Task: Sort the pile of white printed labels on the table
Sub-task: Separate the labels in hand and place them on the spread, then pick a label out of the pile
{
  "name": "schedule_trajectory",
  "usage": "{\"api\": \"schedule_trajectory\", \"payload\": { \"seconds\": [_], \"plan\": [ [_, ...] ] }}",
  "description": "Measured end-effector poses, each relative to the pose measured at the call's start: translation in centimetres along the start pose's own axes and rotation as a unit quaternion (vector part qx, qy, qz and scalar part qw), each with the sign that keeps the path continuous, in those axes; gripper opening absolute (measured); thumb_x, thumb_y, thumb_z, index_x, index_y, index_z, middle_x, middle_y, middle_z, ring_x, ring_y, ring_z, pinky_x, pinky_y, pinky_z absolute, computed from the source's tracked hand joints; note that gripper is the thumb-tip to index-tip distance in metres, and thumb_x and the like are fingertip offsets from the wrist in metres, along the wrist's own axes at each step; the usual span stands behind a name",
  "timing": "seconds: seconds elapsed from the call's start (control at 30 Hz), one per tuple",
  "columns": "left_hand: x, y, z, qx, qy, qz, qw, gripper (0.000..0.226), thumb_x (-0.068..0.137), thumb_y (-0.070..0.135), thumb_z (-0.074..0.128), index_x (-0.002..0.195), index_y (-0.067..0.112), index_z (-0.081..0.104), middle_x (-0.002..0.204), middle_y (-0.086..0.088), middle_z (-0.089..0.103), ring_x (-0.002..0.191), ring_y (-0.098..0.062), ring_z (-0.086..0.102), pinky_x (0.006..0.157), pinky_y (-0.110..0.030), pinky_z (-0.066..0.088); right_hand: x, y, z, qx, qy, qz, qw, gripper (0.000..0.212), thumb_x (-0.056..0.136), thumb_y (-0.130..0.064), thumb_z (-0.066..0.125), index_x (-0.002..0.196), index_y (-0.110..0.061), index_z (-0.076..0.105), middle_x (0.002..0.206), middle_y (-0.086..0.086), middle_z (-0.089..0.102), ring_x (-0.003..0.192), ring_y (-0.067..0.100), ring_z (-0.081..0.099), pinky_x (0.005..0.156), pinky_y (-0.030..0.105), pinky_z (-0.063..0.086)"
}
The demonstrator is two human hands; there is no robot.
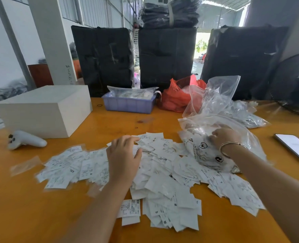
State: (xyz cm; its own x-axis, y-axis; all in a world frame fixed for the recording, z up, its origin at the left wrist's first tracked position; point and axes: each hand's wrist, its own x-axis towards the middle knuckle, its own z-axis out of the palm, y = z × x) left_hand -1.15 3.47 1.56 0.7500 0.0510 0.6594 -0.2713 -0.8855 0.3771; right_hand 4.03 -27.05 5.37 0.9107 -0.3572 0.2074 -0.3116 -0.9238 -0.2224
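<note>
A wide pile of white printed labels point(164, 179) is spread over the orange table point(40, 216). My left hand point(123, 158) lies palm down on the middle of the pile, fingers relaxed and reaching toward the far edge. My right hand point(223, 136), a bracelet on its wrist, rests with curled fingers on a clear printed plastic bag point(215, 130) that lies over the pile's right side. Whether it pinches the bag or a label I cannot tell.
A white box point(45, 109) and a white controller point(25, 139) sit at the left. At the back stand a purple tray point(128, 102), a red bag point(175, 97) and more clear bags point(236, 107). A phone point(295, 148) lies at the right. Black bales point(166, 55) stand behind.
</note>
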Motion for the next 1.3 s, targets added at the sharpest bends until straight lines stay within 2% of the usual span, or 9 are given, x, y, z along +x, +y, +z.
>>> {"api": "schedule_trajectory", "payload": {
  "seconds": [0.07,0.2,0.37,0.53,0.73,0.87,1.0,1.13,1.3],
  "plan": [
    [0.0,0.0,-0.1,0.009,0.009,0.014,1.000,0.024,0.080,0.022,0.075,0.103,0.019,0.069,0.107,0.000,0.065,0.104,-0.027,0.056,0.083,-0.041,0.044,0.0,0.4,1.0,-0.014,-0.051,0.008,0.999,0.033,0.089,-0.048,0.055,0.081,-0.020,0.070,0.086,0.003,0.066,0.086,0.023,0.060,0.063,0.026,0.041],
    [0.0,-0.1,-0.2,0.011,0.023,0.030,0.999,0.018,0.080,0.020,0.075,0.097,0.021,0.070,0.102,0.001,0.066,0.100,-0.026,0.057,0.079,-0.037,0.041,-0.4,0.3,1.6,0.064,0.020,0.040,0.997,0.033,0.082,-0.046,0.064,0.057,-0.028,0.053,0.065,-0.006,0.055,0.070,0.019,0.054,0.057,0.026,0.040],
    [-0.2,0.3,-0.1,-0.002,0.010,0.051,0.999,0.014,0.082,0.018,0.071,0.096,0.021,0.070,0.099,0.003,0.067,0.100,-0.024,0.057,0.078,-0.035,0.039,-0.8,0.3,1.2,0.052,0.044,0.051,0.996,0.034,0.090,-0.042,0.054,0.060,-0.024,0.058,0.065,-0.005,0.050,0.072,0.021,0.046,0.086,0.041,0.046],
    [-0.3,0.3,0.2,-0.012,-0.012,0.071,0.997,0.013,0.085,0.017,0.067,0.097,0.021,0.070,0.099,0.004,0.067,0.101,-0.023,0.056,0.080,-0.034,0.037,-1.3,0.5,0.4,0.084,0.119,0.012,0.989,0.032,0.093,-0.027,0.049,0.071,-0.016,0.070,0.094,0.004,0.065,0.077,0.027,0.054,0.076,0.038,0.045],
    [-0.3,0.6,0.3,-0.090,-0.032,0.081,0.992,0.013,0.089,0.018,0.061,0.098,0.020,0.070,0.100,0.007,0.066,0.103,-0.018,0.054,0.087,-0.032,0.037,-3.5,-2.1,-2.9,0.270,0.203,-0.061,0.939,0.029,0.095,-0.029,0.051,0.087,-0.009,0.069,0.079,0.011,0.067,0.073,0.028,0.055,0.072,0.039,0.045],
    [-0.2,1.1,-0.3,-0.262,-0.029,0.033,0.964,0.021,0.092,0.032,0.048,0.104,0.028,0.064,0.103,0.021,0.057,0.104,-0.003,0.051,0.091,-0.019,0.038,-7.1,-5.9,-2.9,0.434,0.069,-0.184,0.879,0.018,0.094,-0.019,0.055,0.080,-0.016,0.066,0.076,0.005,0.068,0.070,0.019,0.062,0.067,0.026,0.049],
    [-0.2,0.9,-0.4,-0.315,-0.100,0.005,0.944,0.043,0.089,0.054,0.049,0.127,0.034,0.049,0.120,0.025,0.051,0.114,0.008,0.048,0.093,-0.007,0.037,-9.8,-8.2,0.3,0.381,-0.082,-0.267,0.881,0.021,0.097,-0.022,0.048,0.080,-0.025,0.060,0.076,-0.011,0.065,0.076,0.011,0.063,0.067,0.014,0.048],
    [-0.2,1.0,-0.2,-0.332,-0.186,0.000,0.925,0.076,0.073,0.074,0.051,0.138,0.037,0.037,0.121,0.030,0.050,0.114,0.014,0.046,0.090,0.000,0.035,-9.8,-8.9,1.7,0.273,-0.094,-0.357,0.889,0.020,0.099,-0.020,0.045,0.090,-0.016,0.062,0.079,-0.012,0.060,0.078,0.011,0.056,0.072,0.026,0.043],
    [-0.1,1.0,0.3,-0.299,-0.177,0.023,0.938,0.044,0.074,0.049,0.065,0.114,0.034,0.062,0.080,0.017,0.061,0.081,0.009,0.055,0.070,-0.008,0.044,-9.9,-9.2,2.7,0.348,-0.073,-0.340,0.871,0.021,0.098,-0.016,0.046,0.089,-0.016,0.065,0.074,-0.011,0.059,0.069,0.003,0.054,0.064,0.012,0.039]
  ]
}}
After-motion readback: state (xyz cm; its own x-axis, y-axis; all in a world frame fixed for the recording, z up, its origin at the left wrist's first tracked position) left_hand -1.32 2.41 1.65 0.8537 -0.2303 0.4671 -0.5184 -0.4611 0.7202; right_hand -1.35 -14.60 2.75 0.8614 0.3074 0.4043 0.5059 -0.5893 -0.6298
